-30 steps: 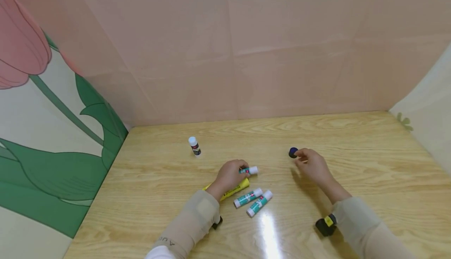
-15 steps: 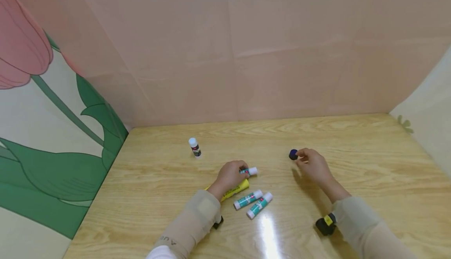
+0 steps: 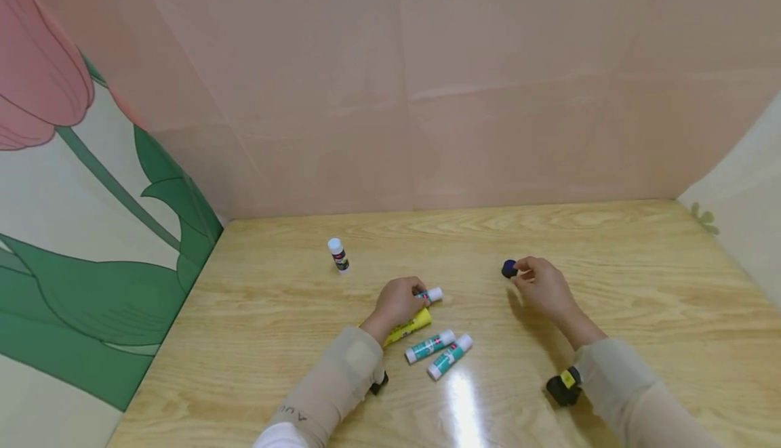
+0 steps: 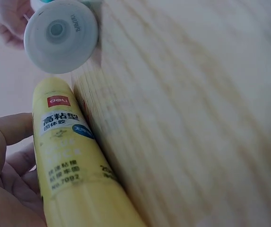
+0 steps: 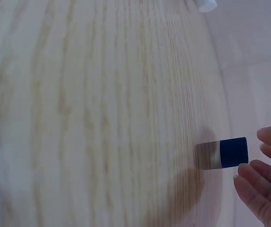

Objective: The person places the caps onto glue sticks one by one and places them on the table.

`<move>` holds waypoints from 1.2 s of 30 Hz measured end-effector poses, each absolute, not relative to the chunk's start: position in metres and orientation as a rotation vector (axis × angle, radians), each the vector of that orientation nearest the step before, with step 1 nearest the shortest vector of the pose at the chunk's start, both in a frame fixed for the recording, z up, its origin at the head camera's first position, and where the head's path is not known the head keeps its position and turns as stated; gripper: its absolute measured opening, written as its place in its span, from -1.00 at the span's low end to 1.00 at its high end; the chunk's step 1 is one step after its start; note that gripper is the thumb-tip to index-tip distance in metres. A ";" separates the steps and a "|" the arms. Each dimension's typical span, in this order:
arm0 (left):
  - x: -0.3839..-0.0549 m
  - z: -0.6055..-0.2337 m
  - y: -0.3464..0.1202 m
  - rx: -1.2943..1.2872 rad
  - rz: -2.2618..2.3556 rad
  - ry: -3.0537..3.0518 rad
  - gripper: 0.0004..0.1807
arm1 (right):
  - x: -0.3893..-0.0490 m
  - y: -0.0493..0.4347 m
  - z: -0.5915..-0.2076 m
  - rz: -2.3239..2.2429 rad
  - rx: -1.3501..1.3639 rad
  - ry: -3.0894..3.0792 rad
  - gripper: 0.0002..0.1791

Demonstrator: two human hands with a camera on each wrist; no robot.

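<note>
My left hand (image 3: 398, 300) grips a glue stick (image 3: 434, 294) with a teal label; its white end sticks out past the fingers on the right. In the left wrist view a yellow glue stick (image 4: 74, 156) lies large in front of these fingers and hides what they hold. To the right, my right hand (image 3: 545, 287) hovers by a short dark blue cylinder (image 3: 509, 269). The right wrist view shows this blue cylinder (image 5: 234, 152) upright on the table, one fingertip (image 5: 243, 169) right at its top edge, the other fingers spread apart above it.
Two teal-labelled glue sticks, a left one (image 3: 430, 346) and a right one (image 3: 449, 357), lie in front of the yellow one. Another glue stick (image 3: 338, 256), dark-labelled with a white cap, stands at the back left. A pink wall covering (image 3: 403, 95) rises behind the wooden table (image 3: 274, 339).
The teal glue stick in my left hand has slid slightly left, so less of it shows. My right hand stays almost still beside the blue cylinder.
</note>
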State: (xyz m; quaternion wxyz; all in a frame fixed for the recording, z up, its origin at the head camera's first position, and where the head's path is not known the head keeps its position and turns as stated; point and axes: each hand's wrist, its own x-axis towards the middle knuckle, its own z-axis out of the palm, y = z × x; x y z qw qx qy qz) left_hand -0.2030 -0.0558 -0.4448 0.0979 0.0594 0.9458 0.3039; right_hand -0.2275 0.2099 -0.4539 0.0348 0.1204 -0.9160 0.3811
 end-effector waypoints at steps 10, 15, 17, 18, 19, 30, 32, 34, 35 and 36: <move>-0.205 -0.445 -0.055 0.168 0.871 2.824 -0.85 | -0.235 0.209 -0.452 1.149 0.379 -2.854 -0.68; -0.206 -0.445 -0.055 0.145 0.884 2.805 -0.87 | -0.239 0.206 -0.452 1.133 0.367 -2.880 -0.64; -0.206 -0.444 -0.055 0.138 0.887 2.798 -0.88 | -0.240 0.205 -0.453 1.129 0.373 -2.881 -0.63; -0.206 -0.444 -0.055 0.138 0.888 2.796 -0.88 | -0.241 0.205 -0.454 1.125 0.380 -2.881 -0.63; -0.206 -0.443 -0.054 0.138 0.886 2.794 -0.87 | -0.242 0.204 -0.454 1.116 0.384 -2.885 -0.62; -0.208 -0.445 -0.050 0.163 0.839 2.786 -0.88 | -0.245 0.202 -0.459 1.013 0.387 -2.972 -0.51; -0.209 -0.446 -0.050 0.164 0.825 2.790 -0.89 | -0.245 0.201 -0.460 1.005 0.381 -2.983 -0.52; -0.208 -0.446 -0.050 0.165 0.813 2.795 -0.89 | -0.246 0.200 -0.460 0.997 0.377 -2.993 -0.54; -0.208 -0.446 -0.050 0.163 0.809 2.797 -0.89 | -0.246 0.199 -0.461 0.998 0.373 -2.998 -0.55; -0.208 -0.446 -0.050 0.163 0.806 2.800 -0.89 | -0.246 0.198 -0.461 1.003 0.367 -3.004 -0.56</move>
